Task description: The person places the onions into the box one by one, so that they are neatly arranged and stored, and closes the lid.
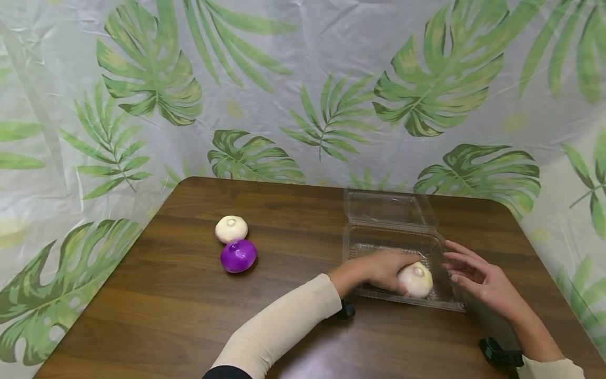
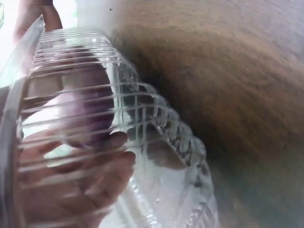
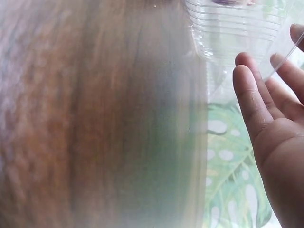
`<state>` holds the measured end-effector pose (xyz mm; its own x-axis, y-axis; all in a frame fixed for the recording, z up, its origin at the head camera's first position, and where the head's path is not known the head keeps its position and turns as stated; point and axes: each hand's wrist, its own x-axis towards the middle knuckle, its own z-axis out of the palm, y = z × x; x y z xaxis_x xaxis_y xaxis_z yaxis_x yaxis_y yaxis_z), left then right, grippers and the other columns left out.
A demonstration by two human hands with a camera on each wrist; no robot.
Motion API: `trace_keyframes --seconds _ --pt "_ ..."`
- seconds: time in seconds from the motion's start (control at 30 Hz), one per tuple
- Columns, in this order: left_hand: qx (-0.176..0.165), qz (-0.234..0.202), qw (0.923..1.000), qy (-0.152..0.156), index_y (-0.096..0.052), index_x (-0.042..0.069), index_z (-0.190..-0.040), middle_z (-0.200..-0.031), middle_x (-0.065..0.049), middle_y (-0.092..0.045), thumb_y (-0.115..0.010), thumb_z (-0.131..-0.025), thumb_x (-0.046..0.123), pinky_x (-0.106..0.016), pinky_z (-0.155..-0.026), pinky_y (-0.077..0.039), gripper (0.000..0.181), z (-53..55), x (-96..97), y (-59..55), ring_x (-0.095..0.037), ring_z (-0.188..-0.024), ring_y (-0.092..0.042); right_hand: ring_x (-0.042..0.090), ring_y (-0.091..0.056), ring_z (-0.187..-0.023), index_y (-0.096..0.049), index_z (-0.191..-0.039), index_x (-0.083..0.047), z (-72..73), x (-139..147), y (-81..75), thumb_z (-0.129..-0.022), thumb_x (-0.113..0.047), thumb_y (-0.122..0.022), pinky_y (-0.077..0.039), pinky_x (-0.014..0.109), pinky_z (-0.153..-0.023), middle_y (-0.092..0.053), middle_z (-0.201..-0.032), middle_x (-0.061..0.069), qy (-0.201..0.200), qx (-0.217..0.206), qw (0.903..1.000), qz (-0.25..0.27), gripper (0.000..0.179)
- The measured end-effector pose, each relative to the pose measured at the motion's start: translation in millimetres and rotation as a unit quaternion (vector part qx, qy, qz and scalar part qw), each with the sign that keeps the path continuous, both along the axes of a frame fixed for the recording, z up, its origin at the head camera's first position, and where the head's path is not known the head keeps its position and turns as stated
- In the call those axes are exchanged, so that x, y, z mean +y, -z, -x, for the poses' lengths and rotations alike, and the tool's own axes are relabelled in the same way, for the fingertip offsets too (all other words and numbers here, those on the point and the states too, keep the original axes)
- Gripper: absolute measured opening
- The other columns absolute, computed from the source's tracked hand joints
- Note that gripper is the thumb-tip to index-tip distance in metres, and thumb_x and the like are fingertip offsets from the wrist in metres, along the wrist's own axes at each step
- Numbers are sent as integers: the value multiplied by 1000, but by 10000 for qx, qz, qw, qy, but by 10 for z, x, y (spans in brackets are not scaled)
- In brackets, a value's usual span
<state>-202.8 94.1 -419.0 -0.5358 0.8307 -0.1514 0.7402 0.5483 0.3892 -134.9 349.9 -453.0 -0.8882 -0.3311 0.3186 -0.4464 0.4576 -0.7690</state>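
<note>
In the head view, my left hand (image 1: 384, 269) reaches into a clear plastic clamshell box (image 1: 392, 229) and holds a white onion (image 1: 417, 280) near its front right corner. Thumb and fingers lie around the onion's left side. Through the ribbed box wall (image 2: 137, 97), the left wrist view shows the fingers against the onion, which looks dark there. My right hand (image 1: 490, 284) is at the box's right rim, its fingers loosely extended with nothing in them. The right wrist view shows these fingers (image 3: 247, 90) beside the clear plastic.
The box's hinged lid (image 1: 385, 208) lies folded back toward the far table edge. A second white onion (image 1: 231, 229) and a purple onion (image 1: 239, 256) sit together on the left of the wooden table (image 1: 156, 295). Behind hangs a leaf-patterned curtain (image 1: 331, 47).
</note>
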Motion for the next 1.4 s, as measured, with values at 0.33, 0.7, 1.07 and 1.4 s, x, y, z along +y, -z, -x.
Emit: trace_keyframes --seconds 0.33,0.7,1.07,1.4 --pt "-128 129 9997 -181 -37 28 -153 -149 9 -50 -78 -84 39 -19 -98 -44 81 -12 27 36 -6 -131 -52 -8 -60 -114 -52 -133 12 8 -6 13 -92 10 -59 -51 8 -84 -39 -157 -5 -57 20 10000 7 42" --pt "-55 144 9998 -131 -38 24 -151 -144 8 -54 -77 -84 40 -15 -92 -44 79 -16 105 67 -4 -126 -54 -9 -59 -115 -50 -135 13 9 5 20 -92 12 -58 -52 8 -83 -37 -159 -10 -69 -50 10000 47 44" --pt "-101 39 9998 -160 -42 22 -147 -139 12 -57 -76 -84 42 -12 -88 -43 74 -8 153 107 0 -118 -55 -10 -57 -117 -49 -135 14 2 17 29 -93 12 -56 -51 8 -84 -35 -160 -6 -109 -54 9999 33 43" --pt "-102 18 9999 -93 -38 22 -151 -146 9 -52 -74 -86 44 -14 -97 -43 78 4 112 133 -3 -130 -52 -10 -58 -116 -50 -136 12 17 1 13 -93 11 -57 -51 8 -83 -35 -160 -9 -79 -137 9999 0 43"
